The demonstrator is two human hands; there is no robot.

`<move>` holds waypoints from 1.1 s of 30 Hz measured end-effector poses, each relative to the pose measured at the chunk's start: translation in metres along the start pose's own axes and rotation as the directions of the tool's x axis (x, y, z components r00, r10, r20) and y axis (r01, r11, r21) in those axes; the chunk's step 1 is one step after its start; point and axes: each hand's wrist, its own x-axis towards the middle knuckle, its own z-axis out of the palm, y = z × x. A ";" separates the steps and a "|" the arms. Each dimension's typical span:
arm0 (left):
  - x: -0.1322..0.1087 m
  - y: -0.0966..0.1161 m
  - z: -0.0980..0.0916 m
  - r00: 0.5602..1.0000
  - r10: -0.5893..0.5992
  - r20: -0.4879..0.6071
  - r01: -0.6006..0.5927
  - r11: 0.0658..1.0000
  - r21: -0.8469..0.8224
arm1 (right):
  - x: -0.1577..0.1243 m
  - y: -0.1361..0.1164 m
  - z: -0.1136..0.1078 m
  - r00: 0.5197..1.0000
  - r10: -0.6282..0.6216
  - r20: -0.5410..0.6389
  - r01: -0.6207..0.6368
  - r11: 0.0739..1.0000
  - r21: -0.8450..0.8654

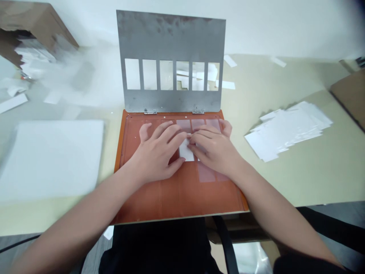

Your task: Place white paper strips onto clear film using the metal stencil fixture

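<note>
An orange-brown jig board [148,198] lies flat in front of me, with a grey metal lid [171,38] hinged upright at its far edge; the lid has a row of several rectangular windows. Both my hands rest on the board's upper middle. My left hand [158,152] lies with fingers stretched forward, thumb and fingers touching a small white slip [186,151]. My right hand [213,146] meets it from the right, fingertips pressed on the same slip. Clear film strips [205,173] lie in the board's slots beside and under my right hand.
A fanned pile of white slips [288,129] lies to the right. A large white sheet stack [51,156] sits left. Loose paper scraps [228,84] lie behind the lid. Cardboard boxes stand at the far left [34,23] and right edge [350,95].
</note>
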 end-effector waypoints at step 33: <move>-0.023 0.037 0.005 0.972 0.235 -0.025 -0.227 0.958 0.175 | 0.000 -0.001 0.000 0.998 0.006 -0.058 -0.007 1.000 -0.016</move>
